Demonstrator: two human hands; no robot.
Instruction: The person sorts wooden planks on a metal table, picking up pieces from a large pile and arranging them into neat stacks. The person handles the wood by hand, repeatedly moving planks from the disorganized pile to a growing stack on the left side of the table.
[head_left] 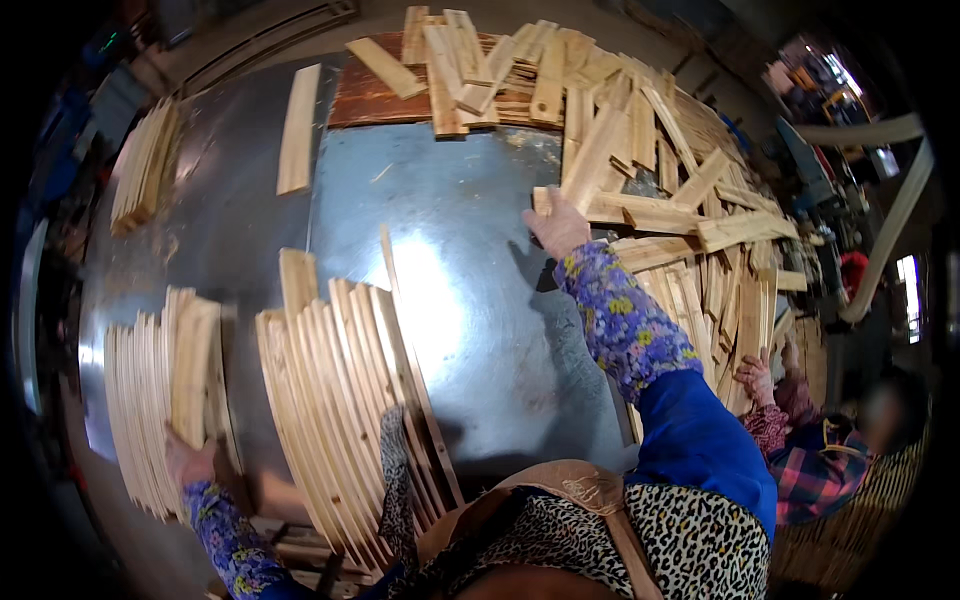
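Observation:
My left hand (190,462) is closed around the near end of a short wooden board (192,375). That board leans against the left row of boards (138,410) standing on edge. Far to the right, my right hand (558,226) grips the left end of a pale wooden plank (645,212) at the edge of a loose heap. Its fingertips are partly hidden behind the plank's end. Between my arms, a second row of boards (325,400) stands on edge close to my body, with one thin strip (405,330) tilted along its right side.
A metal-topped table (400,190) bears all this. A jumbled heap of planks (600,120) covers its far right. A single board (298,130) lies flat at the back, and a small stack (147,165) stands far left. A co-worker's hand (757,380) touches the heap at right.

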